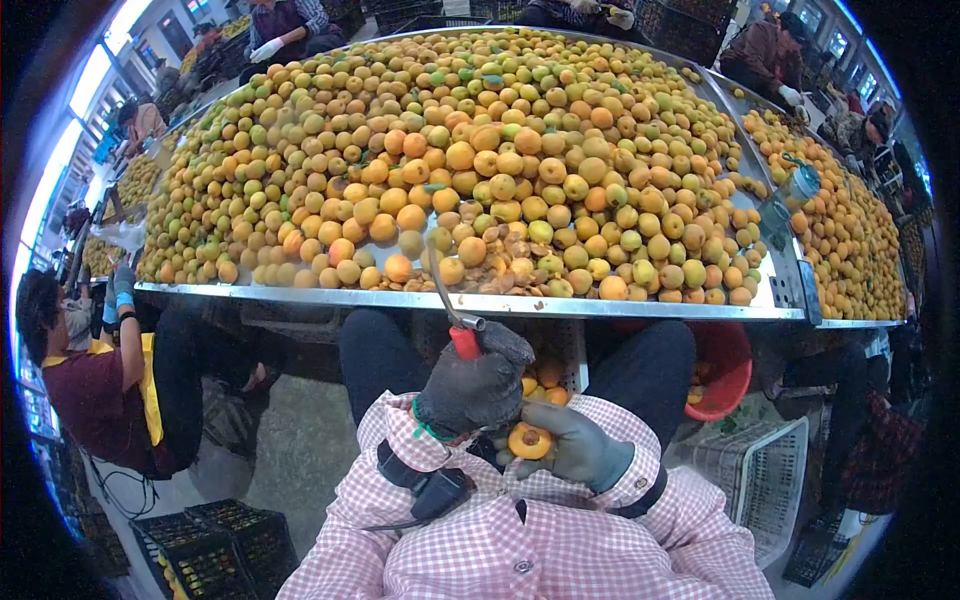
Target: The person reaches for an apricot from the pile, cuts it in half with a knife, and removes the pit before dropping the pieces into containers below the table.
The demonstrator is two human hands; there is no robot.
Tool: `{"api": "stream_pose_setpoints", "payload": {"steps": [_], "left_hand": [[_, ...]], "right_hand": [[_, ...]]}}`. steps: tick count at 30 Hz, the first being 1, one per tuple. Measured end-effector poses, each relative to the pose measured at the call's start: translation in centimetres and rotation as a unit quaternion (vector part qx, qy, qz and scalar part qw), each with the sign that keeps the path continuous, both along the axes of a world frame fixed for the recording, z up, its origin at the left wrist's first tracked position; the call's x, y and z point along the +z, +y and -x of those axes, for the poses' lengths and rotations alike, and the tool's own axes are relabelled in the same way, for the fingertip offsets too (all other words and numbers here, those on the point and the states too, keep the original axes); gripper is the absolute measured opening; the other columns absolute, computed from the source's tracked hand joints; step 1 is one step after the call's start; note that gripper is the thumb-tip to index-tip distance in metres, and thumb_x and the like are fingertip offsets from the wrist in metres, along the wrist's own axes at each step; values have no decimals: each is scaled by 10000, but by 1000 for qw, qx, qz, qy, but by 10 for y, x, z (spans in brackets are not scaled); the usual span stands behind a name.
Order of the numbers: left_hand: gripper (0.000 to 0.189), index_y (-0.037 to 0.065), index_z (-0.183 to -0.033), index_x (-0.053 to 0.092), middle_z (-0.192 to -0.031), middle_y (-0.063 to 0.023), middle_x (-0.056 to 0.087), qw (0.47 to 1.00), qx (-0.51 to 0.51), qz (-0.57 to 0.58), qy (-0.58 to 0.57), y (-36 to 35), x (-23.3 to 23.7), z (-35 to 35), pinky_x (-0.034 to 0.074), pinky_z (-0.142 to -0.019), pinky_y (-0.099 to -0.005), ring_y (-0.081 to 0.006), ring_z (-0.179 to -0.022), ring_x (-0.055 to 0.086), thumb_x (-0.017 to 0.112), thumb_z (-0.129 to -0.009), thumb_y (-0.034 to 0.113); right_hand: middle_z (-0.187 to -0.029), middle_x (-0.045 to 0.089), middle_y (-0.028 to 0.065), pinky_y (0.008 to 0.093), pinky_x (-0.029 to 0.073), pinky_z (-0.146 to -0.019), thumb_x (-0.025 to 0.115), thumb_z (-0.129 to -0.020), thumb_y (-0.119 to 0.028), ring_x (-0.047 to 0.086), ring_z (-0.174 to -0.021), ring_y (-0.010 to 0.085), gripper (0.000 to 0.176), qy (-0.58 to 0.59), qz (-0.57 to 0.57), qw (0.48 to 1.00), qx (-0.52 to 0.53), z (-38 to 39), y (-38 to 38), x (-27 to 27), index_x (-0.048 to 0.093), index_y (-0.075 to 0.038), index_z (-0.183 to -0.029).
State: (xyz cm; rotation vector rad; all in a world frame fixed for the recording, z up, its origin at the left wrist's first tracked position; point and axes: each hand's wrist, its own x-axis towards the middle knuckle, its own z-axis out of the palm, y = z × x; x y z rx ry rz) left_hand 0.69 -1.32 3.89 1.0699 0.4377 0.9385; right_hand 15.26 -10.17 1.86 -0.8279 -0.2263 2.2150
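A dark glove covers my left hand [472,382], which is closed around the red handle [465,343] of a tool with a curved metal piece pointing up toward the table edge. Just to its right and lower, my right hand [578,446], in a grey glove, holds an apricot [529,441] whose cut face shows a brown pit. Both hands are close together in front of the checked shirt. Beyond them lies a large heap of yellow-orange apricots [460,156] on a metal table [460,300].
A red basin [722,370] and a white crate [760,480] stand at right. More apricots show in a container [575,360] between the knees. Black crates [215,550] sit at lower left. A co-worker [95,400] sits at left; others work around the table. A bottle [795,188] lies at right.
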Motion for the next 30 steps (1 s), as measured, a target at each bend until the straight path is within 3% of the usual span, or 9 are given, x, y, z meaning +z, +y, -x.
{"api": "stream_pose_setpoints", "payload": {"steps": [2, 4, 8, 13, 17, 19, 22, 26, 30], "left_hand": [[245, 25, -835, 492, -563, -25, 436, 999, 44, 0, -20, -1, 3, 0, 299, -316, -259, -114, -349, 383, 664, -794, 196], [271, 24, -831, 487, -607, -37, 462, 948, -163, 254, -102, 3, 5, 11, 346, -357, -281, -147, -420, 453, 679, -779, 208], [302, 24, -920, 513, -689, -44, 498, 947, -140, 262, -126, 0, -4, 11, 372, -395, -280, -151, -483, 494, 688, -775, 223], [296, 23, -1155, 506, -665, -48, 497, 967, 51, 205, -145, 2, 4, -10, 383, -407, -249, -136, -479, 486, 543, -882, 130], [323, 17, -1143, 500, -709, -46, 508, 914, -46, 233, -330, 14, -12, 2, 402, -434, -270, -138, -522, 496, 504, -930, 260], [307, 21, -1127, 498, -722, -52, 514, 928, -37, 206, -309, 11, -12, 2, 408, -440, -277, -141, -524, 498, 497, -934, 260], [269, 31, -1083, 494, -761, -64, 524, 942, -33, 173, -287, 7, -20, 6, 423, -458, -288, -153, -553, 512, 485, -939, 258], [349, 51, -821, 490, -605, -18, 416, 975, 80, 158, -132, -5, 8, -4, 320, -374, -274, -129, -413, 376, 522, -903, 389], [360, 39, -802, 504, -631, -44, 476, 984, 36, 83, -154, -7, 1, -1, 374, -396, -283, -152, -443, 438, 587, -867, 383]], "right_hand": [[-978, 589, 94, 225, 520, -623, 530, -897, -231, 606, -813, 160, 359, 32, -6, 998, 53, 0, -1, -6, 486, -1, -1169], [-972, 601, 95, 222, 512, -603, 492, -920, -279, 607, -780, 152, 371, -4, -62, 996, 65, 4, -4, -5, 495, 1, -1163], [-979, 609, 91, 225, 500, -600, 471, -937, -290, 607, -764, 148, 342, 117, -12, 992, 40, 8, -5, -17, 512, -16, -1138], [-991, 595, 79, 232, 486, -658, 442, -955, -257, 603, -824, 149, 289, -120, -77, 989, -46, 10, 0, -9, 508, -31, -1122], [-1010, 586, 76, 231, 495, -721, 459, -948, -216, 590, -924, 146, 272, 22, -65, 992, -104, 12, -1, -1, 498, -27, -1140], [-1018, 579, 73, 217, 485, -715, 489, -937, -165, 567, -944, 128, 294, -243, -349, 902, -71, 13, -7, 2, 472, -30, -1197], [-980, 574, 83, 212, 469, -643, 515, -924, -145, 568, -829, 112, 378, -107, -69, 986, -104, 20, -6, 22, 414, -23, -1267], [-944, 557, 88, 214, 443, -595, 528, -919, -162, 534, -714, 96, 456, -191, -113, 975, -8, 7, -14, 21, 353, -18, -1314], [-889, 517, 61, 220, 416, -589, 533, -917, -171, 463, -644, 77, 471, -194, -155, 969, -18, 10, -19, 19, 335, -27, -1319]]}}
